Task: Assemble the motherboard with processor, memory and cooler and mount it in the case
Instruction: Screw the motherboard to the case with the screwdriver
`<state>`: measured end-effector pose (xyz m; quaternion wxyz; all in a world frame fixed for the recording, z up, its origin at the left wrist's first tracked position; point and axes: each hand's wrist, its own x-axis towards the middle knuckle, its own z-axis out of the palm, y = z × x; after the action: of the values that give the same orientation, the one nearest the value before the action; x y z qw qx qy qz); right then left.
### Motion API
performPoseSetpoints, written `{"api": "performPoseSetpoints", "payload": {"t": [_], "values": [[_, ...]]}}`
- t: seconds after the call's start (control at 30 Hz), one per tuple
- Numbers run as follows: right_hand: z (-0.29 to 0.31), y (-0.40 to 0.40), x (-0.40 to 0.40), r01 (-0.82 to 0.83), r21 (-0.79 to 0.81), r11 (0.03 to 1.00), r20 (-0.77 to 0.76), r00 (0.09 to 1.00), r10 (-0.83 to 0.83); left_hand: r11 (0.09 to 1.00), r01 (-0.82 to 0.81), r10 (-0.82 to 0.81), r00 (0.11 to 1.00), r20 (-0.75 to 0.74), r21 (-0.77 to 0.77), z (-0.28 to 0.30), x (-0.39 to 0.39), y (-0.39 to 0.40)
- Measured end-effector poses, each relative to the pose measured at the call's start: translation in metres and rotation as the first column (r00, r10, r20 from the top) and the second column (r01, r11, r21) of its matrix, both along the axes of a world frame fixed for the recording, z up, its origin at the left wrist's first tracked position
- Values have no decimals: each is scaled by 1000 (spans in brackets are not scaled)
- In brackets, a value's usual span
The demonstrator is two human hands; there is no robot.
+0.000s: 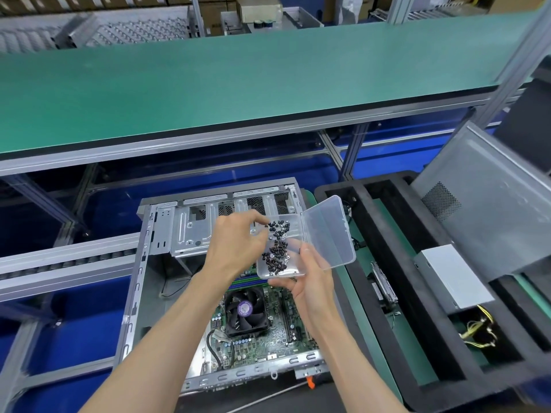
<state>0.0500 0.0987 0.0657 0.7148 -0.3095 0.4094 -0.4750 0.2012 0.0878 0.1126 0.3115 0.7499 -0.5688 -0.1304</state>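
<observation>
An open grey computer case (pixel 149 263) lies flat in front of me. Inside it sits the green motherboard (pixel 268 338) with a black fan cooler (pixel 246 311) and memory sticks (pixel 241 283) fitted. My right hand (pixel 310 281) grips a clear plastic box (pixel 286 271) from below, its lid (pixel 329 231) swung open to the right. Several small black screws (pixel 277 248) fill the box. My left hand (pixel 238 242) reaches into the box from the left, its fingertips pinched together among the screws.
A black foam tray (pixel 384 293) at the right holds a silver power supply (pixel 456 275) with yellow cables, a hard drive (pixel 383 283) and a leaning grey side panel (pixel 492 210). A green shelf (pixel 238 84) spans overhead. A roller conveyor (pixel 59 263) runs at the left.
</observation>
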Motion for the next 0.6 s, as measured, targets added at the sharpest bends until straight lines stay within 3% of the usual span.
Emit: {"api": "performPoseSetpoints", "payload": {"t": [0.2, 0.43, 0.6], "values": [[-1, 1, 0, -1, -5, 1000, 14, 1000, 1, 990, 80, -105, 968, 228, 118, 5, -2, -8], [-1, -1, -1, -4, 5, 1000, 27, 1000, 4, 981, 138, -163, 968, 189, 138, 6, -2, -12], [-1, -1, -1, 3, 35, 999, 38, 999, -5, 980, 186, -197, 959, 203, 71, 4, -4, -12]]}}
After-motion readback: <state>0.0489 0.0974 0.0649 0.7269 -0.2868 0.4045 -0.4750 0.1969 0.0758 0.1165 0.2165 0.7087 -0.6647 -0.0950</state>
